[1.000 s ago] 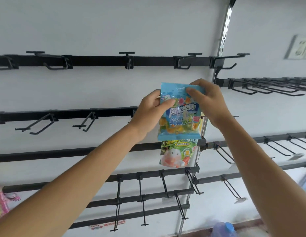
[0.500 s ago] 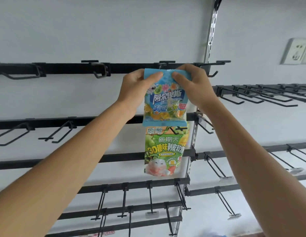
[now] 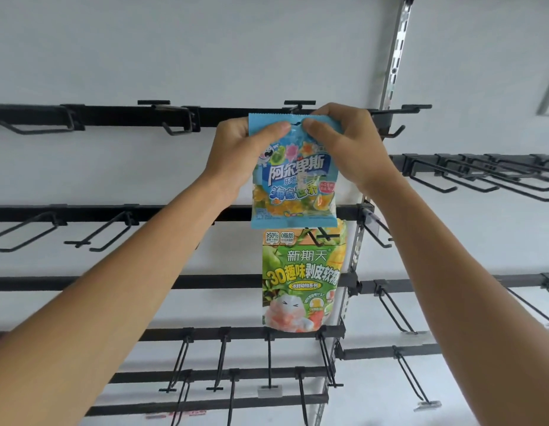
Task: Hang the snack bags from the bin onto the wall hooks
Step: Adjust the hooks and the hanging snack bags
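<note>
- Pinching the blue snack bag (image 3: 294, 179) by its top edge: left hand (image 3: 236, 152) and right hand (image 3: 350, 146), fingers clamped on it.
- It's up at the top-rail hook (image 3: 299, 103), above the hung green bag (image 3: 300, 281).
- Keep that edge taut and line its hole onto the hook tip, I reckon.

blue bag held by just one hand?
No, the left hand and the right hand both pinch the top edge of the blue bag.
</note>
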